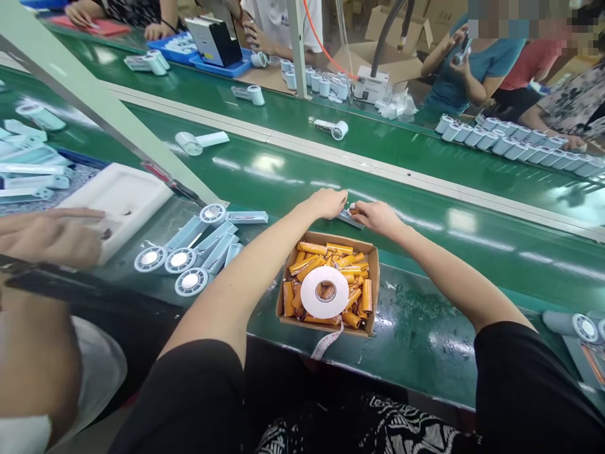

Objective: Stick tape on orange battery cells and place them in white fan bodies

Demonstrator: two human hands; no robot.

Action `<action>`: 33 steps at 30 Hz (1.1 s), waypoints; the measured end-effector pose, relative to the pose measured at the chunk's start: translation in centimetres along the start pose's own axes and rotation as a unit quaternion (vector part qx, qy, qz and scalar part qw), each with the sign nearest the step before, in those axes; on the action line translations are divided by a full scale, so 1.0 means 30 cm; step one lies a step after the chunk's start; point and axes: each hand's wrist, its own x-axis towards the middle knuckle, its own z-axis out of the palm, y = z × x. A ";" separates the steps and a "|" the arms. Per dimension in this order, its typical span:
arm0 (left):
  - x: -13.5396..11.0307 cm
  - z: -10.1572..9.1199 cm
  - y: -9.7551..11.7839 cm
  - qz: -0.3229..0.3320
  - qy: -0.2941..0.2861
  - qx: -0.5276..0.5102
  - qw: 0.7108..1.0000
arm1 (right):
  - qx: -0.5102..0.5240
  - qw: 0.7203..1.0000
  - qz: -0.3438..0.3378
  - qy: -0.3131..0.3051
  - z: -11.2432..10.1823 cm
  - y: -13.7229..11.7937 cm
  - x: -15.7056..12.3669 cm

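Note:
Just beyond the cardboard box, both my hands work at a narrow grey-blue plastic fan housing (350, 219) on the green belt; much of it is hidden. My left hand (329, 203) is closed at its left end, fingers bent down and mostly out of sight. With fingers pinched, my right hand (378, 216) is at its right side, where a small white and orange bit shows, too small to name. Close below them stands the box (373, 302), full of orange wrapped battery packs (312, 263). A white tape roll (309, 293) lies on top, its loose end hanging over the front edge.
Several light-blue fans (191, 282) lie left of the box, beside a white tray (142, 183). A slanted metal post (94, 94) crosses the left side. A neighbour's blurred hand (51, 236) is at left. More fans (334, 129) lie along the belt; people work opposite.

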 end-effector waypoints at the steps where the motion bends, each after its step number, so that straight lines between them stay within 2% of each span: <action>1: 0.000 -0.002 0.003 0.022 -0.005 0.007 1.000 | 0.006 1.000 -0.001 0.005 0.002 0.005 -0.006; 4: -0.021 -0.014 0.031 0.069 -0.009 0.046 0.996 | 0.047 0.998 0.010 0.037 -0.007 0.014 -0.031; 7: -0.046 -0.018 0.072 0.079 0.010 0.092 0.993 | 0.076 0.991 0.021 0.105 -0.034 0.018 -0.040; 11: -0.016 0.006 0.096 0.099 0.020 0.119 0.988 | 0.058 0.986 -0.012 0.157 -0.055 0.023 -0.045; 14: 0.017 0.017 0.111 0.080 0.016 0.105 0.991 | 0.064 0.986 -0.016 0.154 -0.034 0.021 -0.094; 17: 0.042 0.009 0.127 0.059 -0.010 0.070 0.996 | 0.118 0.981 -0.002 0.154 0.004 0.036 -0.136; 19: 0.053 -0.003 0.132 0.056 -0.027 0.048 0.997 | 0.143 0.976 0.008 0.165 0.028 0.059 -0.143; 23: 0.064 -0.018 0.137 0.058 -0.039 0.026 0.997 | 0.112 0.979 -0.003 0.173 0.058 0.122 -0.125; 28: 0.078 -0.021 0.133 0.071 -0.044 0.001 0.996 | 0.086 0.985 -0.035 0.149 0.048 0.167 -0.124; 33: 0.090 -0.037 0.119 0.056 -0.036 -0.049 0.997 | 0.039 0.988 -0.045 0.144 0.017 0.138 -0.131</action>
